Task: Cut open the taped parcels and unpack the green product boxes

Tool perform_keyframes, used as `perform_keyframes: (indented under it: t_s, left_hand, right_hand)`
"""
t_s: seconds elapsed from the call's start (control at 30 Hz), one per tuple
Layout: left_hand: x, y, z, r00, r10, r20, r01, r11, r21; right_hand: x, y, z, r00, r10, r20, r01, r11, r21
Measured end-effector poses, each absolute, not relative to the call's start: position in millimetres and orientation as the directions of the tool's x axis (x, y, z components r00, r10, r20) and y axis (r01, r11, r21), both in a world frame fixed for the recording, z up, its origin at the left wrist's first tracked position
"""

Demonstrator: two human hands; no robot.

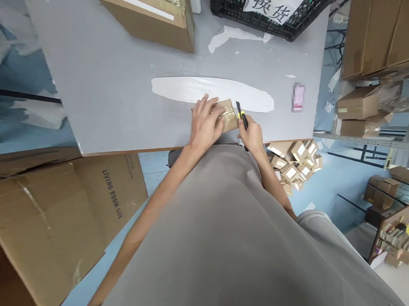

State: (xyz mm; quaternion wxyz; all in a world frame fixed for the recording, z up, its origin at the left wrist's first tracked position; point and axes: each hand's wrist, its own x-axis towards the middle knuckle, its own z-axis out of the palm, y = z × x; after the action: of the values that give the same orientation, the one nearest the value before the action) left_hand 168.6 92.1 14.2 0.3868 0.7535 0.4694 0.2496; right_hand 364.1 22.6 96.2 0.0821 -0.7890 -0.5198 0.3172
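Observation:
Near the front edge of the grey table, a small cardboard box (229,115) with shiny tape on top lies between my hands. My left hand (205,124) grips the box from its left side, its fingers bent over the top and slightly blurred. In my right hand (252,135) is a black and yellow utility knife (243,116), gripped with its tip pointing away from me. The knife is close beside the right side of the box; whether it touches the box I cannot tell.
A long white patch (208,86) marks the table (112,94). Farther back are a larger cardboard box (156,25) and a black plastic crate (276,28). Several small boxes (296,164) are piled below the table at right. A big carton (57,215) stands at left.

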Motion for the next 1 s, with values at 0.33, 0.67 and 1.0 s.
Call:
perform_keyframes:
  t_s: [0.33,0.67,1.0]
  left_hand:
    - [183,87,9,0.555,0.831,0.021,0.524,-0.369,0.767]
    - [181,84,14,0.517,0.856,-0.005,0.513,-0.306,0.802]
    - [182,84,14,0.507,0.862,-0.017,0.513,-0.286,0.809]
  right_hand:
    - [367,11,101,0.200,0.853,-0.481,0.828,-0.410,-0.383]
    - [353,22,132,0.216,0.762,-0.610,0.896,-0.403,-0.186]
    - [351,26,139,0.221,0.733,-0.643,0.895,-0.414,-0.165]
